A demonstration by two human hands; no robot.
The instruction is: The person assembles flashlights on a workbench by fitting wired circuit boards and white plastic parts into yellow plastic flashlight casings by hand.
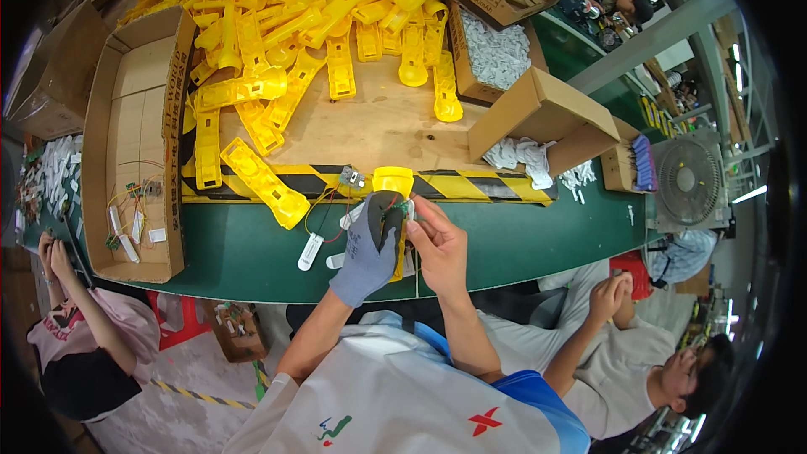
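My left hand (367, 244), in a grey-blue glove with dark patches, is closed around a yellow plastic housing (392, 178) at the table's front edge. Thumb and fingers of my bare right hand (440, 245) pinch a small green part with thin wires (409, 207) against the housing. Whether that part is a circuit board is too small to tell. Red and yellow wires run left from the housing to a white oblong piece (310, 252) on the green table. A small grey boxy component (351, 176) lies just beyond my glove.
Yellow housings (336, 13) are heaped on a wooden board (370, 126) edged with striped tape. Left stands a cardboard box (174, 151) with wired parts; right, a tilted carton (546, 109) with white pieces, and a fan (685, 178). Co-workers sit on both sides.
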